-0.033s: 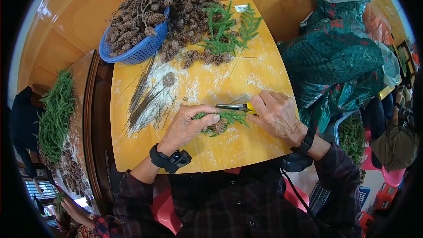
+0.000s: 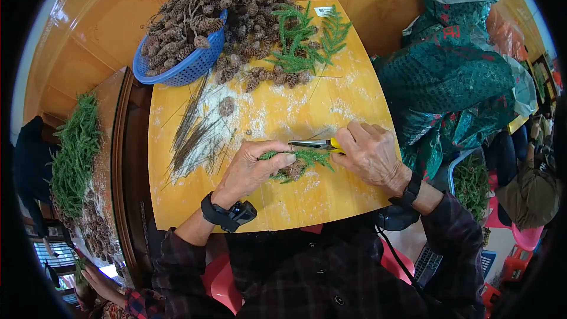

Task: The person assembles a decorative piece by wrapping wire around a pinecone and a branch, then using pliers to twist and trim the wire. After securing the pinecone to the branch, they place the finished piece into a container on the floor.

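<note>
Evidently, steadiness mattered most: the left hand (image 2: 253, 164) pinched a green sprig (image 2: 314, 157) with a pine cone (image 2: 293, 169) over the near part of the table (image 2: 277, 208), the right hand (image 2: 371, 152) gripped yellow-handled pliers (image 2: 312, 143), and a pinch close to their tips seemed surest. White powder (image 2: 214, 101) speckled the wood, loose cones (image 2: 255, 32) lay beside a blue basket (image 2: 198, 62), and dark green bags (image 2: 452, 88) bulged to the right.
</note>
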### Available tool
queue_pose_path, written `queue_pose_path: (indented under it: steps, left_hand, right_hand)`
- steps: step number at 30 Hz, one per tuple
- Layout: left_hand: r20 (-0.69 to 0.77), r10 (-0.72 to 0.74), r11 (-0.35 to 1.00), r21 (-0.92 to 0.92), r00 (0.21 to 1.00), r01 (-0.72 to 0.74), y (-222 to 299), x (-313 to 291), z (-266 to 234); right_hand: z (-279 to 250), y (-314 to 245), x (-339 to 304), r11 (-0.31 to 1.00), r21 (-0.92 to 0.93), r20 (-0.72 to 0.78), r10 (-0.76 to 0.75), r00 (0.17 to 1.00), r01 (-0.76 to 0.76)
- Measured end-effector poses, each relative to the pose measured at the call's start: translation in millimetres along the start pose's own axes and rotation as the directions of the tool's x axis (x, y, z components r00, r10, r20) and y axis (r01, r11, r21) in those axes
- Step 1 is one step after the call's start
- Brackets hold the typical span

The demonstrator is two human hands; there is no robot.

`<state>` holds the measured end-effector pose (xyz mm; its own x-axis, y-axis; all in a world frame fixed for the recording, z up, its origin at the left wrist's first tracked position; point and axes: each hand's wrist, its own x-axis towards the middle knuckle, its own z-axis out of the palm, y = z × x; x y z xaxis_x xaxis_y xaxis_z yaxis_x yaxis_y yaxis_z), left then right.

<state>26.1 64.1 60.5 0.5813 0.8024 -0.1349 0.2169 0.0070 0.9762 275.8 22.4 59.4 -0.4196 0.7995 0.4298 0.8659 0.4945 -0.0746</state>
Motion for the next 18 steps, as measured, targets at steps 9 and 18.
queue_pose_path:
  steps: [9,18]
  left_hand:
    - [0.012,0.007,1.000,0.022,1.000,-0.008,-0.7,2.7,-2.6]
    - [0.110,0.301,0.870,0.376,0.947,-0.320,0.3,16.2,-13.8]
  right_hand:
    - [1.6,0.9,-1.8,0.998,0.063,0.085,0.020,0.996,-0.026]
    - [-14.6,8.4,7.2,0.935,0.326,0.282,0.042,0.959,-0.137]
